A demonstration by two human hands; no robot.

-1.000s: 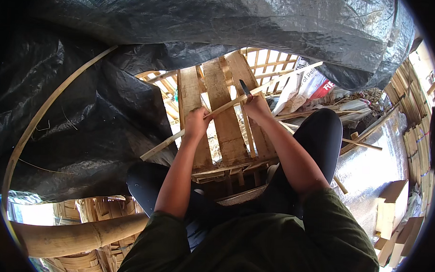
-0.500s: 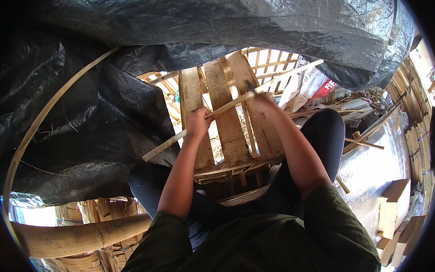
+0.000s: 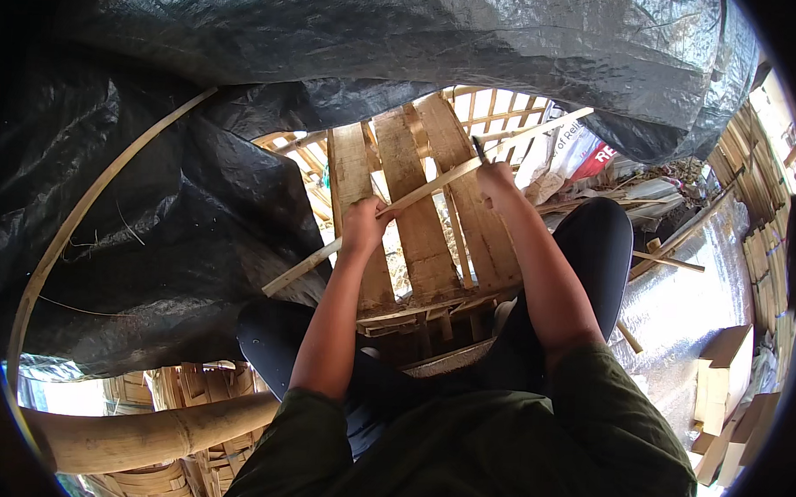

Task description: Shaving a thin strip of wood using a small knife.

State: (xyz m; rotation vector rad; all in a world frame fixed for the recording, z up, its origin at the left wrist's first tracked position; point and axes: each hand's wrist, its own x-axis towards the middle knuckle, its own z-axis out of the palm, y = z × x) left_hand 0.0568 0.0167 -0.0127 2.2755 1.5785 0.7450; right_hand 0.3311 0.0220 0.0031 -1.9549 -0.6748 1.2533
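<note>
A long, pale bamboo strip (image 3: 429, 187) lies slantwise in front of me, its near end low at the left and its far end high at the right. My left hand (image 3: 362, 227) is closed around it near the left part. On the other side, my right hand (image 3: 497, 185) is closed on a knife, its handle hidden in the fist. The dark knife blade (image 3: 479, 150) sticks up past the fist and sits against the strip. Both hands are above a bench of wooden slats (image 3: 415, 249) with gaps between the boards.
Black plastic sheeting (image 3: 153, 240) hangs at the left and across the far side. A curved bamboo strip (image 3: 75, 220) runs along it. At lower left lies a thick bamboo pole (image 3: 146, 437). Cardboard boxes (image 3: 725, 383) and silvery sheeting (image 3: 686, 298) are to the right.
My right hand has shifted slightly to the right along the bamboo strip with the knife, whose blade now points more upright. The left hand keeps its grip in nearly the same place.
</note>
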